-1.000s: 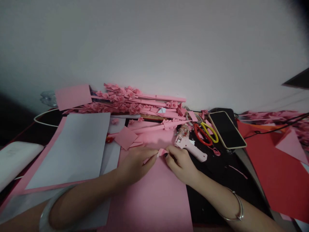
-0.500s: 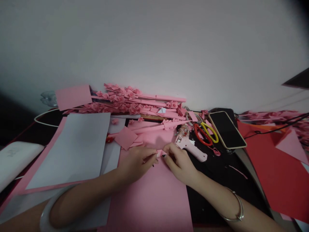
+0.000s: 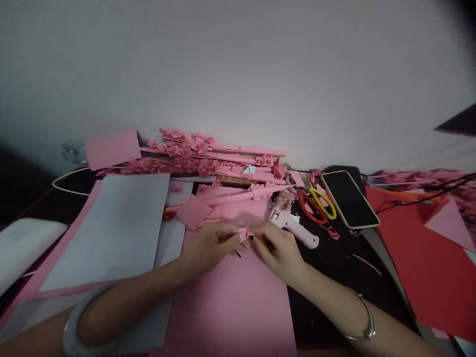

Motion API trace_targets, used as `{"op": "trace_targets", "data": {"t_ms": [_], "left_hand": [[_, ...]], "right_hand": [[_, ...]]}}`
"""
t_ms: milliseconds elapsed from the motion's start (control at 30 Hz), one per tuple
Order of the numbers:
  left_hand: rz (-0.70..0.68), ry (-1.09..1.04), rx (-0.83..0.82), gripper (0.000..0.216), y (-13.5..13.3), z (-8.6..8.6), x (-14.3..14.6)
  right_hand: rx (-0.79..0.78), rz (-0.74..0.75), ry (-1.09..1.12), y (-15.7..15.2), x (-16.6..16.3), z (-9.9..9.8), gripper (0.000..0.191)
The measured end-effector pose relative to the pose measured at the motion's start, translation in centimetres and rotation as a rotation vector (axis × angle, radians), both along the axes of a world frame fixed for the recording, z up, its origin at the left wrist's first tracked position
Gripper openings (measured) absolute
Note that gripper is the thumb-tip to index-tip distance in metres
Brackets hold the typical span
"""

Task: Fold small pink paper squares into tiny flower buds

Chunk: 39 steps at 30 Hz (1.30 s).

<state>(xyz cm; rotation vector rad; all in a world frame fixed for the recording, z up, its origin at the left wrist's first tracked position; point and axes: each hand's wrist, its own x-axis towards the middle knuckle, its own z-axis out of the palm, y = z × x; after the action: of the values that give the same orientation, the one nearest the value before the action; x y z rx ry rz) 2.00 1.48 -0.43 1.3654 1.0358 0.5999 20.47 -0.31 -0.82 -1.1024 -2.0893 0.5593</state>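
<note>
A small folded piece of pink paper [image 3: 244,233] is pinched between my two hands, above a large pink sheet [image 3: 238,307]. My left hand [image 3: 208,248] grips its left side between thumb and fingers. On the other side, the thumb and fingertips of my right hand [image 3: 278,249] close on its right edge. My fingers cover part of the folds. Square pink papers [image 3: 194,211] lie just beyond my left hand. A pink glue gun [image 3: 297,229] rests beyond my right hand.
Pink paper flowers [image 3: 186,148] on rolled stems are heaped along the wall. Scissors [image 3: 312,206] with red and yellow handles lie beside a phone [image 3: 350,199]. White sheets [image 3: 111,228] and a white box-like device [image 3: 26,248] are left; red paper [image 3: 427,263] is right.
Both hands have shifted slightly, and the folded paper sits a little further left and turned between the fingers. The right fingers have straightened somewhat over it. The things on the table stay put.
</note>
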Motion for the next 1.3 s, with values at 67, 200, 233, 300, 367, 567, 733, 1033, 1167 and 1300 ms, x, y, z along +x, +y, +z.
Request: {"op": "trace_targets", "data": {"t_ms": [67, 200, 233, 300, 367, 567, 733, 1033, 1167, 1300], "left_hand": [[0.037, -0.042, -0.086, 0.028, 0.11, 0.36, 0.10], [0.101, -0.102, -0.171, 0.024, 0.26, 0.60, 0.03], [0.104, -0.111, -0.181, 0.023, 0.30, 0.52, -0.02], [0.101, -0.125, -0.195, 0.022, 0.37, 0.32, -0.11], [0.106, -0.132, -0.202, 0.021, 0.43, 0.21, -0.15], [0.118, -0.148, -0.218, 0.020, 0.45, 0.32, 0.01], [0.121, -0.164, -0.222, 0.020, 0.44, 0.06, 0.12], [0.121, -0.184, -0.213, 0.022, 0.64, 0.03, -0.10], [0.063, -0.189, -0.221, 0.023, 0.65, -0.33, -0.13], [0.076, -0.183, -0.232, 0.020, 0.50, -0.14, -0.04]], "right_hand": [[0.014, 0.021, -0.027, 0.06, 0.02, -0.06, 0.022], [0.015, 0.060, -0.034, 0.12, 0.00, -0.33, 0.030], [0.013, 0.068, -0.034, 0.13, 0.00, -0.40, 0.032], [0.007, 0.080, -0.037, 0.11, 0.01, -0.54, 0.036], [0.002, 0.094, -0.037, 0.04, 0.04, -0.64, 0.039], [0.004, 0.109, -0.015, -0.18, 0.16, -0.72, 0.045], [-0.018, 0.095, -0.040, -0.11, 0.10, -0.46, 0.047], [-0.039, 0.043, 0.077, -0.04, 0.00, -0.15, 0.046], [0.047, 0.029, 0.075, 0.11, 0.16, -0.38, 0.043], [0.125, 0.020, -0.026, 0.19, 0.40, -0.66, 0.043]]}}
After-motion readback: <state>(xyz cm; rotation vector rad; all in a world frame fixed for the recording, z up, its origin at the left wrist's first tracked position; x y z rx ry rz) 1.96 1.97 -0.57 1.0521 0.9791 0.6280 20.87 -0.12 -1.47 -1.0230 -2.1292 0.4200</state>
